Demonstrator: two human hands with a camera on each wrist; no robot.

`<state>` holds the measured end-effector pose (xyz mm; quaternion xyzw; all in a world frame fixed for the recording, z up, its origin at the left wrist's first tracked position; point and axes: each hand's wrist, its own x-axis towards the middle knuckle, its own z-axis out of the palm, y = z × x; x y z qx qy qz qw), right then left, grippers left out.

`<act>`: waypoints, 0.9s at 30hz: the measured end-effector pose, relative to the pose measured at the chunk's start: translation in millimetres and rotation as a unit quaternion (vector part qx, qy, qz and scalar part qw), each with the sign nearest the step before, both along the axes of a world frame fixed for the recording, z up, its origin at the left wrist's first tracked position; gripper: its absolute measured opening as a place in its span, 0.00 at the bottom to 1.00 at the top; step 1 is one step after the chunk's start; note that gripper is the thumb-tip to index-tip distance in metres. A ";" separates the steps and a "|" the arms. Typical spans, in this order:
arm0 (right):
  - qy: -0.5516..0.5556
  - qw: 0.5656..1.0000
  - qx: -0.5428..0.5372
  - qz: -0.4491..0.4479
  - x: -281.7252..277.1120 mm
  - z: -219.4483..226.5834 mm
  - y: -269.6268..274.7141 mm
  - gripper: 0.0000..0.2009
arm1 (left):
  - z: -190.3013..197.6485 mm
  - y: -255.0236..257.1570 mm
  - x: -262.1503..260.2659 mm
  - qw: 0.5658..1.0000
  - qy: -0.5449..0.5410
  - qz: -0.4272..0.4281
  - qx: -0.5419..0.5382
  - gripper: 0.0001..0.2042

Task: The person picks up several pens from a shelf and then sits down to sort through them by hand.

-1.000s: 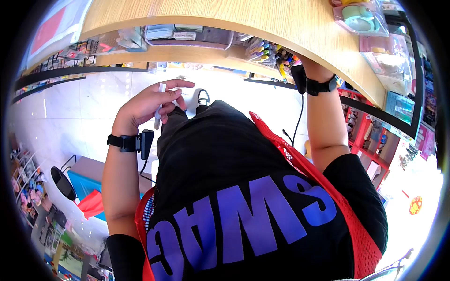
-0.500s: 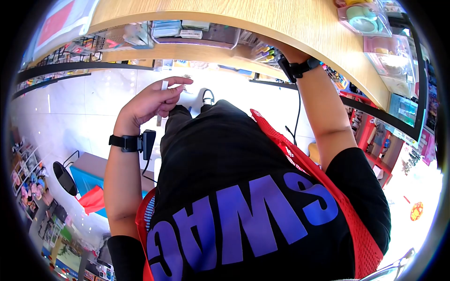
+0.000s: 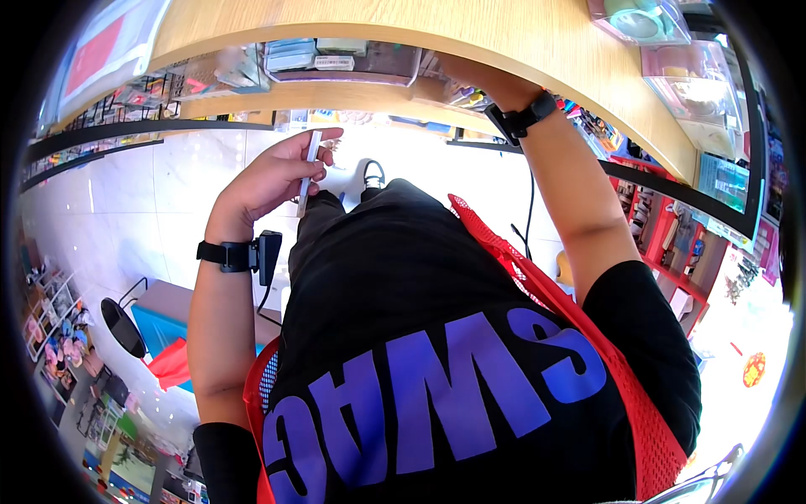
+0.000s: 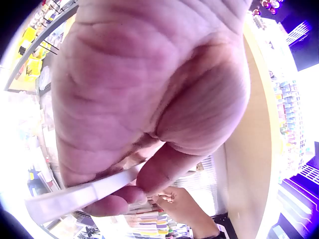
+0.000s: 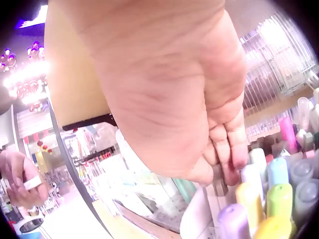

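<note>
My left hand [image 3: 267, 181] pinches a slim white stick [image 3: 307, 181], pen-like in size, between thumb and fingers. In the left wrist view the stick [image 4: 75, 196] pokes out past the curled fingers. My right hand [image 3: 491, 80] reaches under the wooden shelf board, which partly hides it. The right wrist view shows this hand [image 5: 169, 104] pointing down, fingertips right at a row of upright capped markers [image 5: 279, 199] in lilac, yellow, green and blue. A greyish piece [image 5: 218, 187] shows between thumb and fingers; whether they grip it I cannot tell.
The wooden shelf board [image 3: 403, 21] overhangs the right hand. Under it stands a clear bin [image 3: 369, 63] of small boxes. Clear containers [image 3: 693, 80] sit at the upper right. A cable [image 3: 527, 218] hangs below the right wrist.
My right hand has moved left and further in under the shelf, along the pens. My left hand still holds the white stick, now shifted slightly right and leaning more.
</note>
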<state>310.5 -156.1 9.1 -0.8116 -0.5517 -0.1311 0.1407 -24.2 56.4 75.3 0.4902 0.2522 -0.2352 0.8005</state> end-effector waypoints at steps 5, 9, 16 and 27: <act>-0.021 0.999 -0.028 0.008 -3.8 6.9 -1.7 0.25 | 16.4 -8.8 4.8 1.000 0.004 -0.001 0.025 0.29; -0.009 0.998 -0.064 0.022 -26.2 34.9 6.2 0.25 | 20.0 -11.1 8.6 0.996 0.002 -0.028 0.083 0.28; 0.474 0.852 -0.163 0.152 -127.9 106.0 24.4 0.22 | 5.5 -10.9 13.7 0.993 -0.032 -0.008 0.118 0.29; 0.586 0.794 -0.144 0.073 -116.7 84.6 9.5 0.14 | 6.0 -6.0 7.8 0.997 -0.009 0.027 0.071 0.22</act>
